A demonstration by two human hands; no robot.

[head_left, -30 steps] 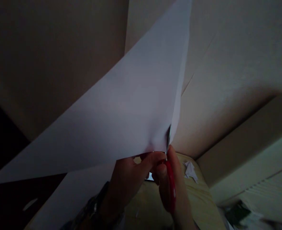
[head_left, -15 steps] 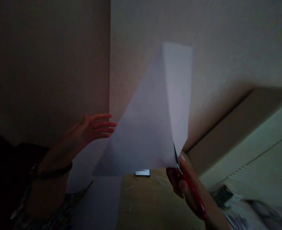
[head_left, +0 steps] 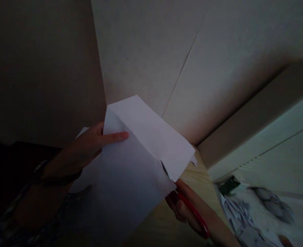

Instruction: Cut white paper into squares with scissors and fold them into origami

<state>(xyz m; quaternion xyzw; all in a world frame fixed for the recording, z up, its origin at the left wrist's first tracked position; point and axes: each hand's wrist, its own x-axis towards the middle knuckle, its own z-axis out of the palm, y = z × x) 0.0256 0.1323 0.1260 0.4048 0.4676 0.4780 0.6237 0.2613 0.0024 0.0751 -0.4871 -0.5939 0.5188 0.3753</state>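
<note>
A large white sheet of paper (head_left: 133,175) is held up in front of me, with a crease or cut line running from its upper left toward the scissors. My left hand (head_left: 95,140) grips the sheet's left edge, thumb flat on the near face and the other fingers hidden behind. In my right hand (head_left: 187,206) are red-handled scissors (head_left: 195,214). Their dark blade lies against the paper near its lower right corner, at the line between the two parts. How far the blades are apart I cannot tell.
Under the paper is a yellowish tabletop (head_left: 200,178), with a paper scrap (head_left: 193,160) by its far edge. Walls meet in a corner behind. At the right, below a pale ledge (head_left: 256,127), lie crumpled papers (head_left: 239,214) and a grey bundle (head_left: 272,202).
My left hand was open beside the sheet and has now closed on its edge. The paper has come down and tilted left. The scissors stay in my right hand, a little lower and further left.
</note>
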